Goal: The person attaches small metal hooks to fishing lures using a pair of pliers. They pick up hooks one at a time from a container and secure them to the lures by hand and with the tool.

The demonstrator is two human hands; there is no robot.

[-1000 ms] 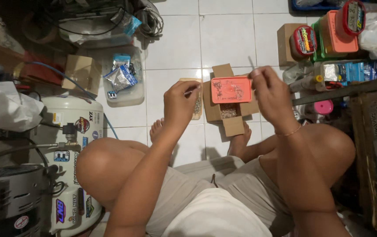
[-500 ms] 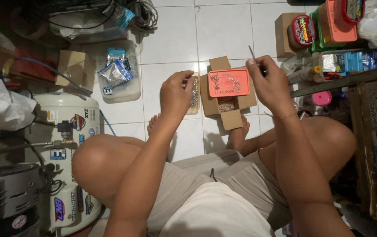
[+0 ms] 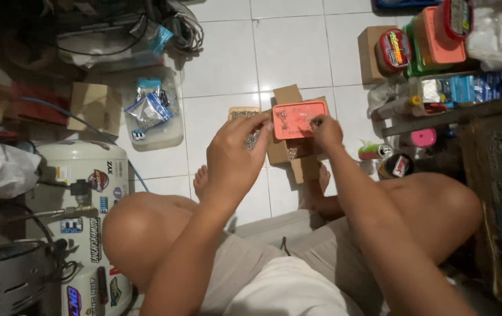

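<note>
Tile floor (image 3: 297, 52) lies bare above the work, while boxes and tubs crowd both sides. The left hand (image 3: 236, 155) curls loosely, fingertips touching the left edge of a flat orange tray (image 3: 297, 119) that rests on an open cardboard box (image 3: 289, 149) between the feet. The right hand (image 3: 324, 130) pinches at the tray's right side; what its fingers grip is too small to tell. Small metal bits speckle the smooth tray. A white sticker-covered tank (image 3: 81, 193) is cut off at lower left.
</note>
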